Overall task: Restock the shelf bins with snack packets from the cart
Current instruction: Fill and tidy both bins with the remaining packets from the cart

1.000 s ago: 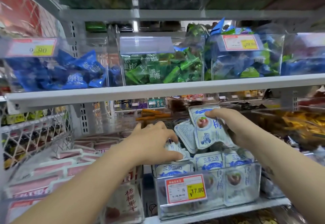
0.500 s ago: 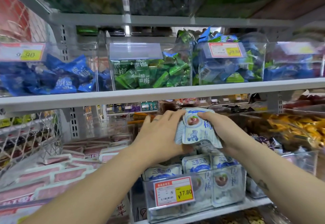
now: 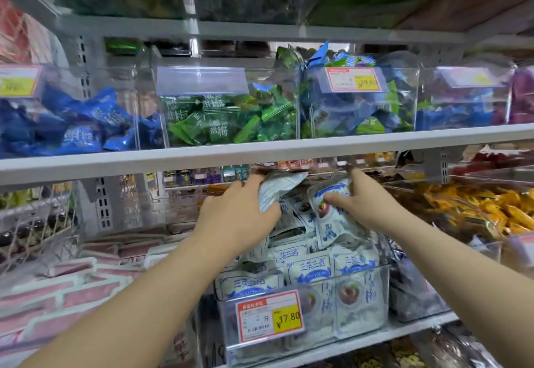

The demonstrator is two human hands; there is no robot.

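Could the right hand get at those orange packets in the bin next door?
Probably yes: the orange packets lie close beside the right hand, and their clear bin looks open on top. But its fingers are busy pinching a white-and-blue packet.

bin (image 3: 323, 336) sat lower centre on lower shelf (image 3: 419, 327) | packets (image 3: 306, 269) piled in it | left hand (image 3: 239, 217) gripped left packet (image 3: 277, 188) above pile | right hand (image 3: 367, 200) held right packet (image 3: 332, 229) just beside | upper bins (image 3: 228, 84) ranged across upper frame
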